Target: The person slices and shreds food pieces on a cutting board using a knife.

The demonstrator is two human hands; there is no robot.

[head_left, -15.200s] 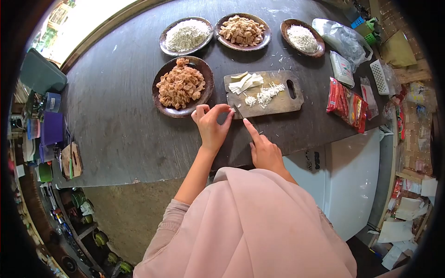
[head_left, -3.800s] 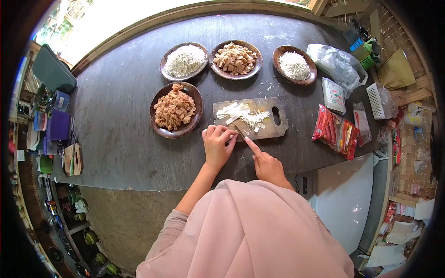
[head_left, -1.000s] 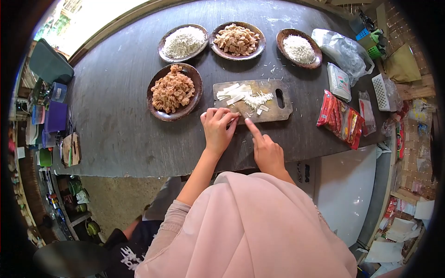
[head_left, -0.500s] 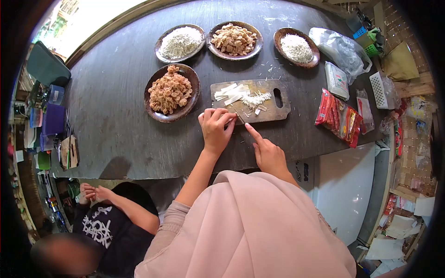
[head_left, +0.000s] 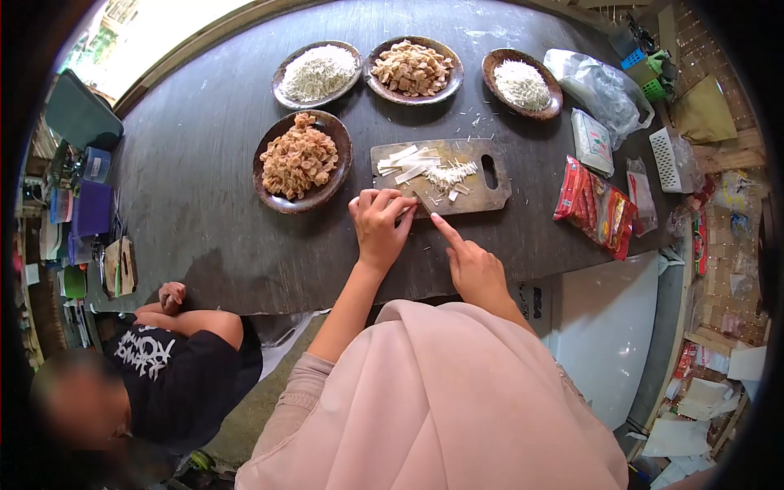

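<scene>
A wooden cutting board lies near the table's front edge. Pale flat strips and a heap of fine white slivers rest on it. Over the board's front left edge, my left hand has its fingers curled and pressed together; what they hold is hidden. My right hand grips a knife, index finger stretched along it, the handle covered by the hand. The blade's tip is close to my left fingertips.
Beyond the board stand plates of brown chips, tan chips and white shreds. Red packets, a white pack and a clear plastic bag lie right. Another person sits at the table's left front.
The other person has leaned left and closer to the table, one hand now at its edge. My hands and the knife have barely moved.
</scene>
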